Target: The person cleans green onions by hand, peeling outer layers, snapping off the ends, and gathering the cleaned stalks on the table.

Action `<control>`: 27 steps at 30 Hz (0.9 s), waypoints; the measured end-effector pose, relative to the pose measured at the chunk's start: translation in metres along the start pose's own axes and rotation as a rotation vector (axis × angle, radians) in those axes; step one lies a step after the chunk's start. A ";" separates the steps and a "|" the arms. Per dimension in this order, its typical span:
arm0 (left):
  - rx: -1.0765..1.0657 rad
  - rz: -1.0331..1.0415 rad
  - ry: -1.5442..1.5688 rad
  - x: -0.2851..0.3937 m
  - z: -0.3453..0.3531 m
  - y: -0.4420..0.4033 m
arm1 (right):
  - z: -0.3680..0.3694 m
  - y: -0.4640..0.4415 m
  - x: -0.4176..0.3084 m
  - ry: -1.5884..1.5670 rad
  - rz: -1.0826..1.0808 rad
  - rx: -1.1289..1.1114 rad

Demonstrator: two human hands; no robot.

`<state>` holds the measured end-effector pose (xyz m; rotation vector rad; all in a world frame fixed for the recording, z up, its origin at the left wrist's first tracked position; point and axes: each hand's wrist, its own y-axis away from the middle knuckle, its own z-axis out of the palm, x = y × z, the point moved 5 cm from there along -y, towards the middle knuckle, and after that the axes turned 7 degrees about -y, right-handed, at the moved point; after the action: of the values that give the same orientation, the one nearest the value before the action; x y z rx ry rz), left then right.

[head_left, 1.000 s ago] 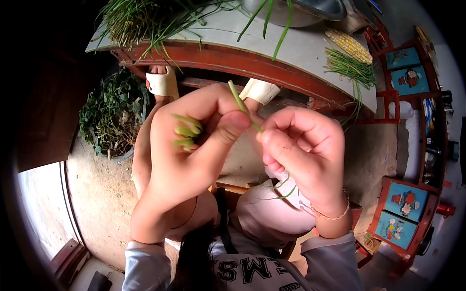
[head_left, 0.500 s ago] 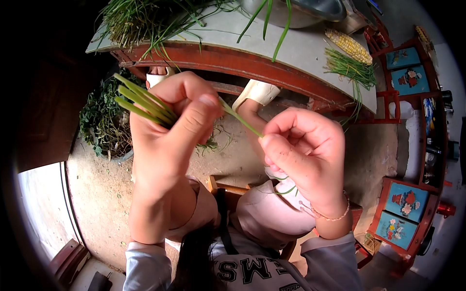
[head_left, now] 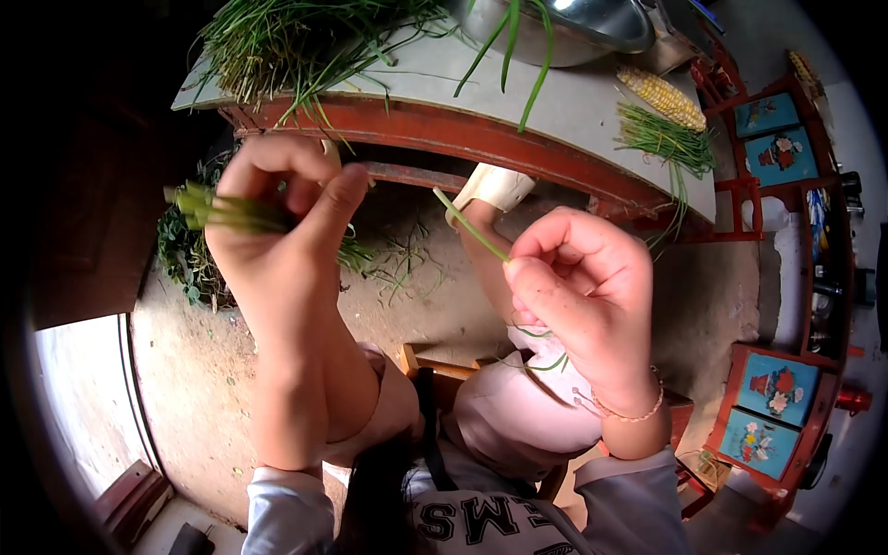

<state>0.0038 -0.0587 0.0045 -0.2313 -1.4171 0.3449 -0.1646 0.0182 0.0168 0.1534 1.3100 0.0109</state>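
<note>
My left hand (head_left: 287, 222) is closed around a small bunch of garlic chives (head_left: 208, 208), whose pale-green stalk ends stick out to the left, blurred by motion. Its thumb and forefinger are bent forward over the bunch; whether a scrap sits at their tips I cannot make out. To the right, my right hand (head_left: 587, 301) pinches a single chive stalk (head_left: 470, 220) between thumb and forefinger. The stalk's cut end points up and left, and thin green leaves hang below this hand. A gap separates the stalk from my left hand.
Ahead stands a table (head_left: 573, 111) with a red edge. On it lie a chive heap (head_left: 287, 46), a metal bowl (head_left: 601, 28), a corn cob (head_left: 661, 97) and a smaller chive bundle (head_left: 661, 137). Green scraps (head_left: 407, 268) litter the floor beside a leafy pile (head_left: 185, 245).
My left hand has moved left and away from the single stalk, whose end is now free of it. The right hand stays almost in place, still pinching the stalk.
</note>
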 end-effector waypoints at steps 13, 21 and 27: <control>-0.278 0.332 -0.478 0.029 0.028 0.013 | 0.001 0.001 -0.003 0.062 -0.036 0.027; -0.340 0.316 -0.465 0.017 0.027 0.009 | 0.001 0.001 -0.004 0.113 -0.041 0.035; -0.375 0.343 -0.295 0.030 0.026 0.011 | 0.000 0.000 -0.005 0.134 -0.078 0.042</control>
<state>-0.0195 -0.0386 0.0317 -0.7611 -1.7310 0.4021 -0.1655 0.0179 0.0216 0.1393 1.4494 -0.0742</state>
